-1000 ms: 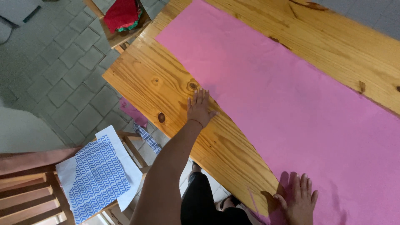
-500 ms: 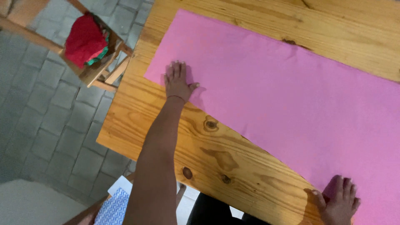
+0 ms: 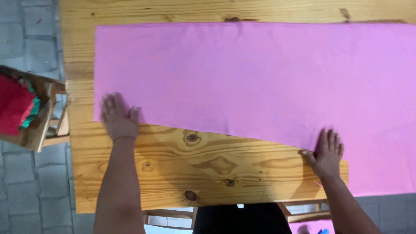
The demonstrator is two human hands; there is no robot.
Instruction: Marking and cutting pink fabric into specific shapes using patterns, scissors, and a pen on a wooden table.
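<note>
Hands, two: left hand (image 3: 118, 119), right hand (image 3: 326, 151) flat on one pink cloth (image 3: 260, 78).

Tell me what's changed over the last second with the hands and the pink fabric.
The left hand slid from bare wood onto the near-left corner of the pink fabric. The right hand stayed flat on the fabric's near edge. Nothing was gripped or released; the fabric stays spread on the wooden table.

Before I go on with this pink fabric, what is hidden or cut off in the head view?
- Pink fabric: its right end runs past the frame edge.
- Fabric corner under the left hand: covered by the palm.
- Right hand: blurred, so its grip is unclear.
- Red cloth on the wooden chair: cut by the left edge.
</note>
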